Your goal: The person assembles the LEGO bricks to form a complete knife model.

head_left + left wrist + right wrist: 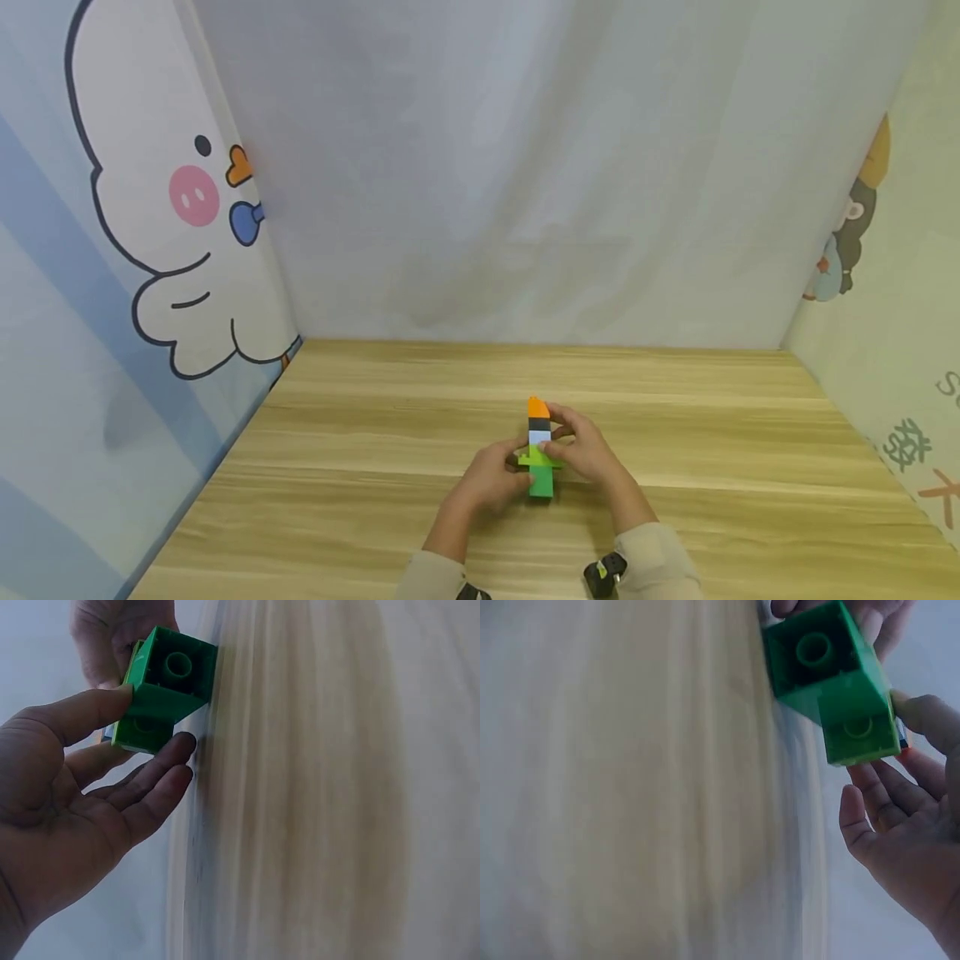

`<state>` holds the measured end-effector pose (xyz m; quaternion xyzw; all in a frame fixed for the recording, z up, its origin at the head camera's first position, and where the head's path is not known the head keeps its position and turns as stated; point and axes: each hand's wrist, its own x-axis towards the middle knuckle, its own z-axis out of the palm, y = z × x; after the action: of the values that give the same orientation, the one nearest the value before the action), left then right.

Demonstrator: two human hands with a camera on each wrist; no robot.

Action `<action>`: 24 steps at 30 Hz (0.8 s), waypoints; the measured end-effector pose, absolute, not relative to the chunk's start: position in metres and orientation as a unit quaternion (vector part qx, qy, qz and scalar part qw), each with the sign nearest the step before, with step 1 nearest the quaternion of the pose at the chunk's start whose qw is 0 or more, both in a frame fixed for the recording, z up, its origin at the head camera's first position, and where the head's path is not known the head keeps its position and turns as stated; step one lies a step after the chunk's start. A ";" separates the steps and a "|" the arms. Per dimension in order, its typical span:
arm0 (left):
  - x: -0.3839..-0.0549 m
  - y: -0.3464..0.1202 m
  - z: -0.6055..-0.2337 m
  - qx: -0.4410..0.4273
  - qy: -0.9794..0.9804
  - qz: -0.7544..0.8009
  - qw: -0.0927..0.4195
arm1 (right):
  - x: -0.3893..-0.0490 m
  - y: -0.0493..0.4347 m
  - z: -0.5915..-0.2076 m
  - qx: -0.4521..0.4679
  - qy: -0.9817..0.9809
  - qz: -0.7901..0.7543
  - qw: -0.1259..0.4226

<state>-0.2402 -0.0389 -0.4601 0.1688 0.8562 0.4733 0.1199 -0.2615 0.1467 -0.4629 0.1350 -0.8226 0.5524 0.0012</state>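
Observation:
A toy building-block stack is held between both hands. Its bottom is a green block [541,482], with a wider lime-green block [536,457] above it. Higher up come a pale blue block [539,437], a black one [539,424] and a sloped orange block [537,407] at the top. My left hand [491,478] holds the stack low on its left side, thumb on the green block. From the right, my right hand [588,450] grips the upper part, thumb near the lime-green block. Both wrist views show the green block's hollow underside, with a round tube inside.
The wood-grain table [360,433] lies under the hands. A pale curtain [480,183] hangs behind its far edge. Printed cloths flank it, one with a white cartoon bird [142,125] at left. Dark wrist cameras [602,575] sit by the sleeves.

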 end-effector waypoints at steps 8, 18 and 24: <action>-0.249 -0.043 -0.466 0.175 0.851 0.477 0.137 | -0.270 0.154 -0.467 0.157 -0.812 0.561 -0.045; -0.253 -0.040 -0.464 0.170 0.851 0.475 0.147 | -0.279 0.162 -0.472 0.145 -0.805 0.570 -0.075; -0.255 -0.039 -0.464 0.174 0.850 0.474 0.149 | -0.280 0.164 -0.474 0.140 -0.815 0.556 -0.082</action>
<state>-0.2545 -0.0391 -0.4641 0.1743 0.8503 0.4737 0.1492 -0.2798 0.1644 -0.4741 0.1396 -0.8152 0.5561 -0.0818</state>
